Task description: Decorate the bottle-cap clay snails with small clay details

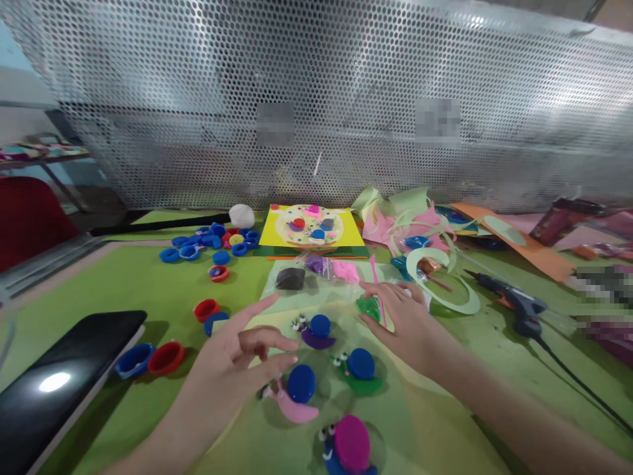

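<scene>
My left hand (225, 369) hovers over the pale green sheet (395, 429), index finger stretched out, thumb and other fingers apart, nothing visible between them. Just past its fingertips lie a pink snail (295, 406) with a blue bottle-cap shell and a purple snail (318, 340), also blue-capped. My right hand (403, 323) has its fingers spread over a bag of green clay (368, 307) and a thin pink stick (382, 310); whether it touches them is unclear. Between the hands sits a green snail (368, 382). Nearest me is a blue snail (329, 455) with a magenta cap.
Bottle caps (217, 237) are heaped at the left, near a phone (64, 382). A yellow card (270, 231) with a decorated round piece stands at the back. Paper scraps (410, 221) and a corded glue gun (514, 300) lie right. Perforated metal panel (316, 79) rises behind.
</scene>
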A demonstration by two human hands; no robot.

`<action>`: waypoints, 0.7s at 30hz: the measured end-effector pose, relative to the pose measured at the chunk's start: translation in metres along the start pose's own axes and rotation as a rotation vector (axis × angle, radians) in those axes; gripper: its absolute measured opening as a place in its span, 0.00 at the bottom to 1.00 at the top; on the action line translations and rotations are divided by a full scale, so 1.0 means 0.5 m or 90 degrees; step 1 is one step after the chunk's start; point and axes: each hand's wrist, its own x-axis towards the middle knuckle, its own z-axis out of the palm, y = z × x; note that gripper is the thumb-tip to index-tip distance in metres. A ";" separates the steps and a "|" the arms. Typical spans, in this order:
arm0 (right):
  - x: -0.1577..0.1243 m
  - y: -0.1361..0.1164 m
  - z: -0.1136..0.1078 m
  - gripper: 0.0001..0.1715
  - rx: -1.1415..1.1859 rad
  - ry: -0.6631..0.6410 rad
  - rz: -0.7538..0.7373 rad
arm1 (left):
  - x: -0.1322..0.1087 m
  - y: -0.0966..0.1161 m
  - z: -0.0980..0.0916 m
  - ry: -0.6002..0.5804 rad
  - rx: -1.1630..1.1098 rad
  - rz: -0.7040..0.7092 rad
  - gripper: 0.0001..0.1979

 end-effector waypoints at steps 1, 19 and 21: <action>0.000 0.000 0.000 0.13 0.000 -0.001 0.000 | 0.000 0.000 -0.001 -0.001 0.006 -0.001 0.39; -0.001 -0.003 0.001 0.15 -0.014 0.020 -0.007 | 0.009 -0.018 -0.014 -0.025 0.048 0.071 0.37; -0.002 -0.004 0.000 0.15 -0.014 0.024 -0.008 | 0.007 -0.016 -0.014 -0.026 0.056 0.057 0.38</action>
